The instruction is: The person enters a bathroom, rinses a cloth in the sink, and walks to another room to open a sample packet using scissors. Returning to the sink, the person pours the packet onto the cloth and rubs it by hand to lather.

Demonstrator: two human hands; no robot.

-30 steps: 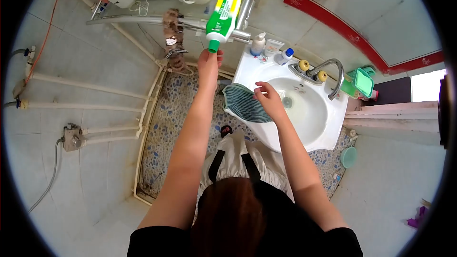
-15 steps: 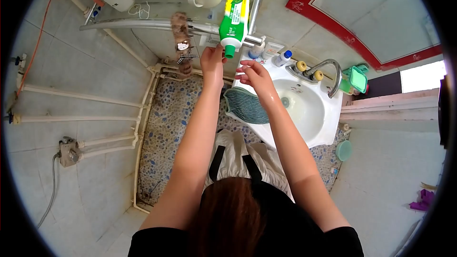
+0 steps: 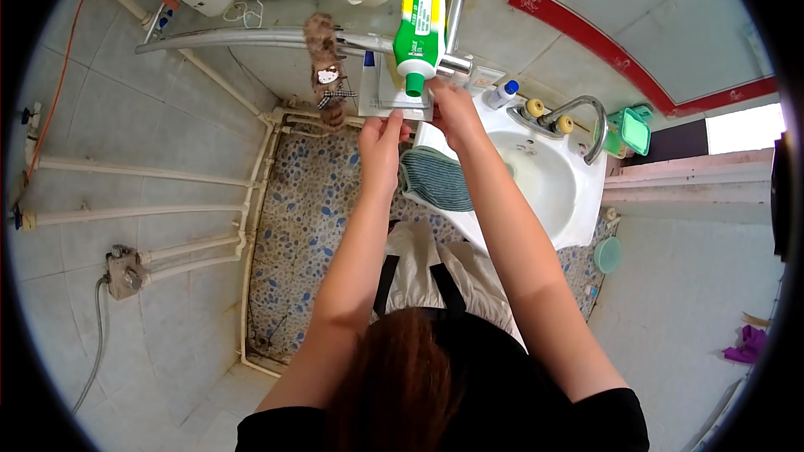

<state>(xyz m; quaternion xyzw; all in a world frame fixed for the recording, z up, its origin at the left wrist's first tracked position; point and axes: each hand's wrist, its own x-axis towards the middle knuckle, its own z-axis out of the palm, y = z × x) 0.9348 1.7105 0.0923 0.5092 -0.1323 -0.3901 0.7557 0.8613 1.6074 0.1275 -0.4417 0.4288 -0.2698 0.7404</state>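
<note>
White sink to my right, pale flat packet at my fingers.
The striped cloth drapes over the sink's near-left edge, and my two hands meet the packet just beyond it, by the metal rail. My left hand has its lower edge pinched, thumb on top; my right hand is at its right edge, though I cannot tell how firmly those fingers close. The toothpaste tube points its green cap towards me, over the packet in my view.
</note>
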